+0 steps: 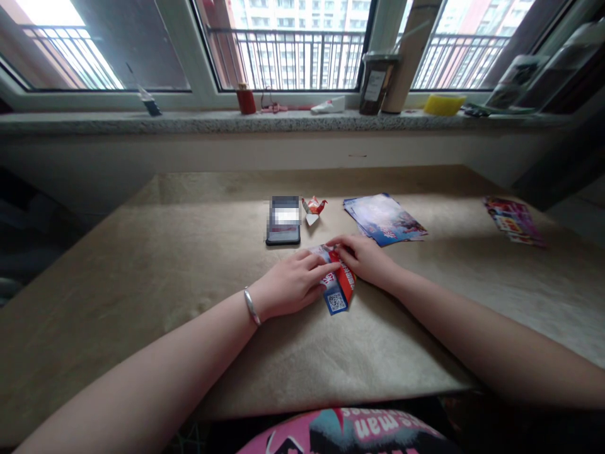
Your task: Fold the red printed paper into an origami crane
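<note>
Folded printed flyer (336, 301), one, with QR code: directly under the fingers, middle and upper left covered, print partly unreadable. Left hand (295, 280): fingers extended, slightly parted, laid across the flyer. Right hand (366, 257): fingers bent, touching its upper right edge; whether they pinch cannot be told. Smartphone (283, 227): beyond the left fingers, screen pixelated. Folded-paper figure (313, 207): beyond the fingertips. Flyer stack (385, 219): beyond the right fingers, lower sheets mostly hidden.
</note>
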The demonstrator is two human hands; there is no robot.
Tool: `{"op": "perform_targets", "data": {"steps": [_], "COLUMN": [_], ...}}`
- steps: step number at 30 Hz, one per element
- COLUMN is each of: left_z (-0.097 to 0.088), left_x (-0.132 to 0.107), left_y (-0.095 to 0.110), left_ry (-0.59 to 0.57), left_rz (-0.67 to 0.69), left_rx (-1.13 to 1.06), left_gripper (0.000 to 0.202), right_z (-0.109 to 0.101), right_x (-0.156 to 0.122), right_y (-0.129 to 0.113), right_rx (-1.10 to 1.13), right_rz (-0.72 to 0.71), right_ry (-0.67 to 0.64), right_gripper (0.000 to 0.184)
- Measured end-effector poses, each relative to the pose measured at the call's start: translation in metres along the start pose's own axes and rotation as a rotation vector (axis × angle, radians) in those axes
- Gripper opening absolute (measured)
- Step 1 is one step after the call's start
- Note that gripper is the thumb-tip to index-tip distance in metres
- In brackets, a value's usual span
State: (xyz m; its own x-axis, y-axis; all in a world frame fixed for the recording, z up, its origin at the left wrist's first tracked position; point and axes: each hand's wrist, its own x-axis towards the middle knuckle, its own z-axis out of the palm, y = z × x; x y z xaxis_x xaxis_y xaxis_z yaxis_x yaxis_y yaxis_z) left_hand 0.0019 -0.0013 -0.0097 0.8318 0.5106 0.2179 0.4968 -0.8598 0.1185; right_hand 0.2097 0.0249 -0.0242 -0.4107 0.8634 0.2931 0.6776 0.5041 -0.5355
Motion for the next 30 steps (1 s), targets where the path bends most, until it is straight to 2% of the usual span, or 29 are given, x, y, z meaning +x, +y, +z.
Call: {"op": "perform_targets", "data": {"steps": [4, 9, 14, 20, 25, 30], "left_z": [0.003, 0.005, 0.006, 0.004, -0.002, -0.006], "left_x": [0.001, 0.001, 0.001, -0.002, -0.004, -0.006], "left_y": [0.003, 0.006, 0.007, 0.003, -0.001, -0.01], "left_ry": [-0.011, -0.014, -0.009, -0.024, -0.011, -0.012], "left_rz": [-0.01, -0.036, -0.062, -0.078, -0.044, -0.049], "left_rx": [0.047, 0.046, 0.061, 0.086, 0.05, -0.031], "left_gripper": [0.039, 0.039, 0.039, 0.039, 0.038, 0.025], "right_z": [0.003, 0.003, -0.006, -0.024, -0.033, -0.037], "right_x": [0.002, 0.003, -0.003, -0.011, -0.012, -0.013], "right_y": [0.0, 0.006, 0.01, 0.013, 0.016, 0.02], "right_rx": [-0.024, 0.048, -0.042, -0.115, -0.077, -0.084], "right_rz": [-0.074, -0.12, -0.179, -0.307, -0.372, -0.382], "right_ry": [0.0, 0.078, 0.125, 0.005, -0.196, -0.254], "right_gripper": [0.022, 0.022, 0.023, 0.018, 0.026, 0.032]}}
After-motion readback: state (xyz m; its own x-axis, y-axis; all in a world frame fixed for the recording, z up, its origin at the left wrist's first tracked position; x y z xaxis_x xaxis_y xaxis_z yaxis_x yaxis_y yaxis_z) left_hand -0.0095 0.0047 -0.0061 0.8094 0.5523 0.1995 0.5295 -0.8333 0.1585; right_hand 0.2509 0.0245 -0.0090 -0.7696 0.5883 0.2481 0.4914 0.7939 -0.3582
